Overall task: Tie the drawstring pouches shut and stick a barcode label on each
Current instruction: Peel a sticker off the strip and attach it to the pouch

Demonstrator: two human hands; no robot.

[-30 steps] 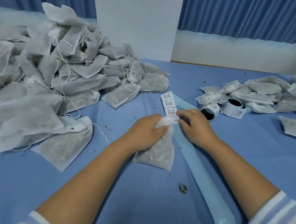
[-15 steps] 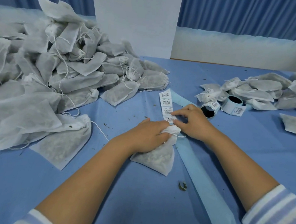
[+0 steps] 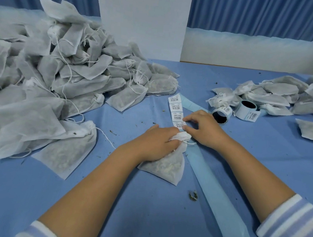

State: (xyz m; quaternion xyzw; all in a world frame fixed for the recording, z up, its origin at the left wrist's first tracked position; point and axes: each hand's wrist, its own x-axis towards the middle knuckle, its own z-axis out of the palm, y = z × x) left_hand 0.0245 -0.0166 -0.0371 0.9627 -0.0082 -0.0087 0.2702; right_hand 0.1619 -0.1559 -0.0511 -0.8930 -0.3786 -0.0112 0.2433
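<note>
A white drawstring pouch with dried herbs inside lies on the blue table in front of me. My left hand grips its gathered neck. Just beyond it a strip of barcode labels lies on pale blue backing tape. My right hand pinches the nearest label of the strip with thumb and forefinger, right beside the pouch's neck.
A big heap of white pouches fills the left of the table. A smaller pile of labelled pouches lies at the right, with two label rolls before it. Herb crumbs dot the cloth. A white board stands behind.
My left hand lowered the pouch from slightly raised onto the table. My right hand moved up the strip from the pouch's neck and took the nearest label between its fingertips.
</note>
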